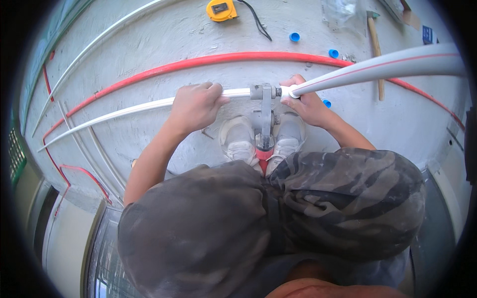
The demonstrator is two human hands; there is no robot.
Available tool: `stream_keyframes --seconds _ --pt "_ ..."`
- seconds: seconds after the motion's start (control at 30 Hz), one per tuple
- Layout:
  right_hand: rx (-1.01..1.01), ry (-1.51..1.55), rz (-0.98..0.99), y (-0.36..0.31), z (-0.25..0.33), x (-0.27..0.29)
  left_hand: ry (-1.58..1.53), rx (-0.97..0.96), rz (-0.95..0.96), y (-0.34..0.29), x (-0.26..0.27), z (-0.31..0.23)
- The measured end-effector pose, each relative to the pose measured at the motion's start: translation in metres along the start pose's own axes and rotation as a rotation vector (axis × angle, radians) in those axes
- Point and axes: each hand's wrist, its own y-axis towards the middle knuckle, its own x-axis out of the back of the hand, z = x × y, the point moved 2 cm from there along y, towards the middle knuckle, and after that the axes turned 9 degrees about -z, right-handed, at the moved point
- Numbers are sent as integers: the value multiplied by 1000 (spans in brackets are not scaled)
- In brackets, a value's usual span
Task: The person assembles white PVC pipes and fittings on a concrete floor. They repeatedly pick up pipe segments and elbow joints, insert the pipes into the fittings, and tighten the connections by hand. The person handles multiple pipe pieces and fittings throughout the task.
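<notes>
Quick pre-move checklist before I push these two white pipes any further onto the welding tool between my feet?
1. Left hand gripping the thin white pipe: ok.
2. Right hand gripping the thicker white pipe at its end: ok.
3. Both pipe ends meeting the grey heating tool: ok.
4. Tool steadied between the shoes: ok.
5. Pipes in line with each other: cannot tell, the lens bends edges.
6. Tool hot: cannot tell.

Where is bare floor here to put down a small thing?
Free: floor between red pipe and tape measure; also right of the hammer. Crowded: around both hands, the welding tool and shoes.
</notes>
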Motion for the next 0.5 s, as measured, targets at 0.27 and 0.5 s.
stream_keyframes --seconds 0.27,0.5 --pt "17 72 39 1 5 -3 -30 35 47 4 0 3" --pt "60 25 12 0 12 -5 -58 22 63 7 -2 6"
